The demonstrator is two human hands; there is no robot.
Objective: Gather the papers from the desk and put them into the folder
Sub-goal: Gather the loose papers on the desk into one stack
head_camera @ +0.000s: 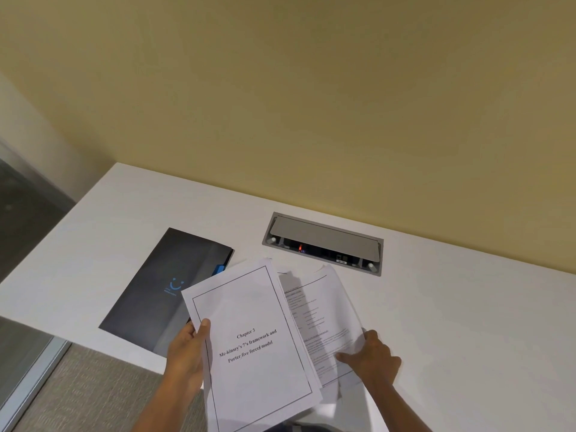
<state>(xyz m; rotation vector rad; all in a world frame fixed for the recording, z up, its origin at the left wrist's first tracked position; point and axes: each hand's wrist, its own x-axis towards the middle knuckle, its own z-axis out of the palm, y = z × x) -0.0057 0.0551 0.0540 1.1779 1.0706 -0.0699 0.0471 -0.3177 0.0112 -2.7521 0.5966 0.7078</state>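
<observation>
A white title page (252,344) reading "Chapter 3" is lifted above the desk's front edge. My left hand (187,353) grips its left edge, thumb on top. To its right, more printed papers (324,319) are partly raised off the desk. My right hand (371,357) holds their lower right part, with the thumb lying across the sheet. A dark folder (159,294) with a blue smile logo lies closed on the desk to the left, its right edge partly under the title page.
The white desk (452,322) runs against a yellow wall. A grey cable and power hatch (324,243) is set into the desk behind the papers. Carpeted floor (93,397) and a glass partition show at the lower left.
</observation>
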